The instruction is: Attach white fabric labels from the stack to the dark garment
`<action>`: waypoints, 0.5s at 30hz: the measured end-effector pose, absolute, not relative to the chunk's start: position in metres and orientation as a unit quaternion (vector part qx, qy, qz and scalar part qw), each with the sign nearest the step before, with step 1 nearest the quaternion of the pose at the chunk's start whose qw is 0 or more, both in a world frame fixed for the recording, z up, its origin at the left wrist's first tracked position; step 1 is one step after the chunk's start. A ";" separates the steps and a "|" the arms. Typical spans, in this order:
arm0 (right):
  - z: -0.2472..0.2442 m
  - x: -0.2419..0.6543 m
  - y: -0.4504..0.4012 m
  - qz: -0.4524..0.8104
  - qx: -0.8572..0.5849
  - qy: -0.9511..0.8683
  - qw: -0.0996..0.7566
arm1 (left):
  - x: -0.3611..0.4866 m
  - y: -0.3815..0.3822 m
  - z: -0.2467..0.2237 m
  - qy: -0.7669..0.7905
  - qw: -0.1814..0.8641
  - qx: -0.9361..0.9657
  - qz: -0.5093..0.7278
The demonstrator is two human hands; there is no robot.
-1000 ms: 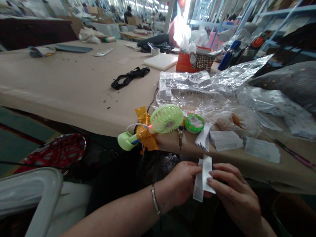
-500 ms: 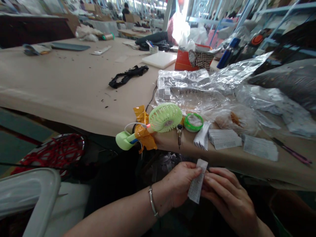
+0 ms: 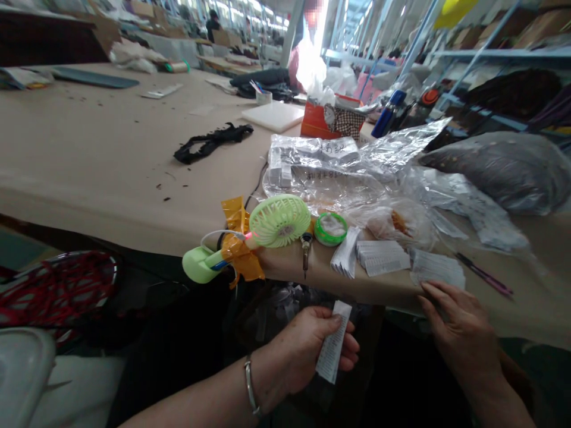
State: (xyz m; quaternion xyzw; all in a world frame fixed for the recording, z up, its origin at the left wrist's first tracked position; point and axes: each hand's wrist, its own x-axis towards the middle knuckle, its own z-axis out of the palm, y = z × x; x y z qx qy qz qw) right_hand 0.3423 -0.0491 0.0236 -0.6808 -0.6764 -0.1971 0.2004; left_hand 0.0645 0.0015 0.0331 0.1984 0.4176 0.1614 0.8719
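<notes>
A white printed strip (image 3: 331, 352) is held in the left hand (image 3: 312, 339), pinched between thumb and fingers below the front edge of the desk (image 3: 111, 142). By the right hand (image 3: 464, 333), the near edge of the rightmost label stack (image 3: 437, 268) is reached with spread fingers; whether a label is gripped cannot be told. Two more paper piles are laid to the left of that stack, and pink-handled tweezers (image 3: 486, 275), apparently, are seen to its right. Farther left, a green round tub (image 3: 331, 229) is set near a green fan (image 3: 280, 221), fastened by orange tape at the desk edge.
</notes>
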 end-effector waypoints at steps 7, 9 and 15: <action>0.044 0.366 -0.034 -0.155 -0.648 -0.730 0.150 | 0.059 0.001 0.028 0.415 0.871 0.196 0.175; 0.051 0.369 -0.030 -0.166 -0.618 -0.760 0.110 | 0.059 0.000 0.026 0.419 0.870 0.196 0.170; 0.073 0.362 -0.014 -0.176 -0.537 -0.822 0.065 | 0.060 -0.004 0.027 0.435 0.862 0.204 0.163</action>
